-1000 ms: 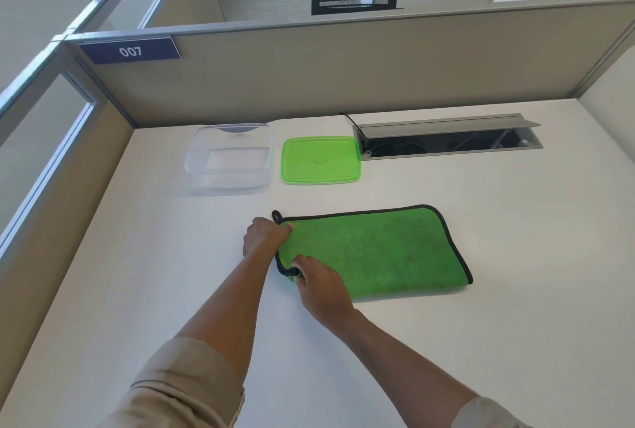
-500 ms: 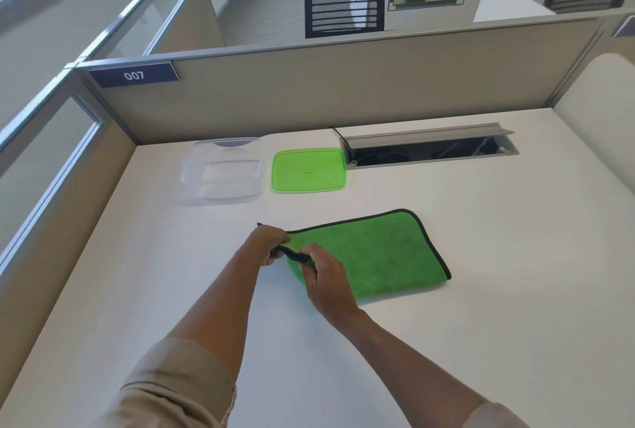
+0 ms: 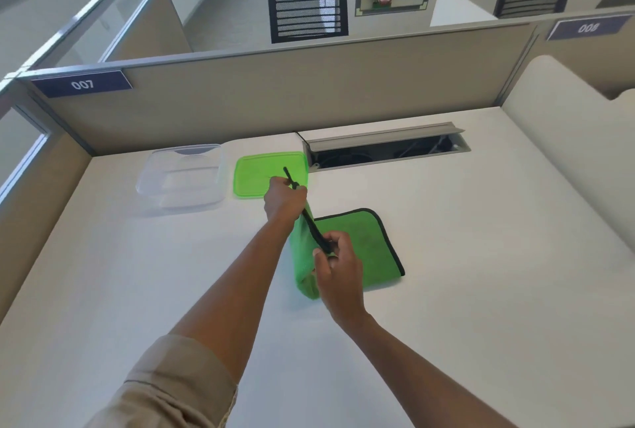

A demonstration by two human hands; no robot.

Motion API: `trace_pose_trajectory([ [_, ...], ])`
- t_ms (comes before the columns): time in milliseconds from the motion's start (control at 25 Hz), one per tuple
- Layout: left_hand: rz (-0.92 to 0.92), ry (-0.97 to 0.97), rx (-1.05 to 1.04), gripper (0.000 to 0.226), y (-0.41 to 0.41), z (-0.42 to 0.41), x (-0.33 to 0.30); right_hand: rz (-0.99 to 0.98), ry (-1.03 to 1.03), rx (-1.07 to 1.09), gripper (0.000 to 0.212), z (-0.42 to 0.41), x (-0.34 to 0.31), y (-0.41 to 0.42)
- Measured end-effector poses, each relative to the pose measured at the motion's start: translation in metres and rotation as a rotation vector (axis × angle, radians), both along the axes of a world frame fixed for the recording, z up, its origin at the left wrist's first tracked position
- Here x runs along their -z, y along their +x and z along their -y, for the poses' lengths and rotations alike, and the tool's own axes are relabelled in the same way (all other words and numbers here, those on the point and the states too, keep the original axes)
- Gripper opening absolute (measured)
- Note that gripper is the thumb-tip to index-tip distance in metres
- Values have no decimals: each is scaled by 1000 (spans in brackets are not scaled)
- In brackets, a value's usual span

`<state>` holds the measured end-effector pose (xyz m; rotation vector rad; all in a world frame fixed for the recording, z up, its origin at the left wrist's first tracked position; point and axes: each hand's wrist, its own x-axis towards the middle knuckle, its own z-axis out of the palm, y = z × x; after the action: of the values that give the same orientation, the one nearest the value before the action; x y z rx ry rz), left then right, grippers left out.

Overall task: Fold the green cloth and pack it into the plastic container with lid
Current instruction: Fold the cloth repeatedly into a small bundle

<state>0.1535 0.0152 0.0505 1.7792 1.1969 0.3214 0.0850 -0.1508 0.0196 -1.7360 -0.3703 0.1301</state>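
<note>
The green cloth (image 3: 369, 244) with black trim lies folded on the white desk, its left edge lifted off the surface. My left hand (image 3: 283, 199) pinches the far corner of that edge, raised in front of the green lid (image 3: 254, 173). My right hand (image 3: 338, 268) grips the near corner, so the black edge runs taut between both hands. The clear plastic container (image 3: 182, 178) stands open to the left of the lid, apart from the cloth.
An open cable tray (image 3: 385, 146) is set into the desk (image 3: 481, 290) behind the cloth. Beige partition panels (image 3: 309, 98) close off the back and left sides. A low white divider (image 3: 567, 139) borders the right.
Both hands have lifted the cloth's left edge off the desk and carried it up and to the right. The camera has tilted up.
</note>
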Motion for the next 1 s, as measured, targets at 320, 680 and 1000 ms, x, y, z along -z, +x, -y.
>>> trace_pose_trajectory([
  [320,72,-25,86,29,41,75,22,-146,-80,158,12,68,19,33],
  [680,44,-161,231,22,62,114,55,-198,-312,184,9,110,44,63],
  [1000,-44,-167,402,21,49,122,70,-282,-604,89,21,128,57,71],
])
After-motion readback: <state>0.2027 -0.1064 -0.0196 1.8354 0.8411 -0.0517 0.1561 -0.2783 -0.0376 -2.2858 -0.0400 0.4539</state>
